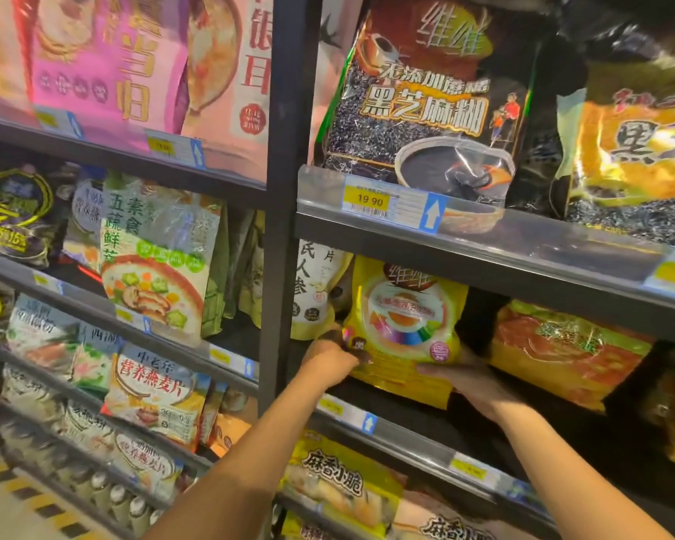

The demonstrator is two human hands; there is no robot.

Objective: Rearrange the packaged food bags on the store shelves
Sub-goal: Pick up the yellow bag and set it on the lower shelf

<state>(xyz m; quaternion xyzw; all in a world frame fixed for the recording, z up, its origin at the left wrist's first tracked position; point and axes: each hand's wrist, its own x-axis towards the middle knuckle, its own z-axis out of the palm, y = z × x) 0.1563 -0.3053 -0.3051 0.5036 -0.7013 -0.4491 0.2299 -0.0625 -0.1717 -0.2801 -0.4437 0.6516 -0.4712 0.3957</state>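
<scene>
A yellow food bag with a colourful ring printed on it stands on the middle shelf of the right-hand bay. My left hand grips its lower left edge. My right hand holds its lower right corner from beneath. A white and yellow bag stands just left of it, and an orange and yellow bag lies to its right. One shelf up stands a black sesame paste bag.
A dark upright post divides the two shelf bays. The left bay holds pink bags on top and oatmeal and soup bags lower down. Yellow snack bags fill the shelf below my arms. Price-tag rails edge each shelf.
</scene>
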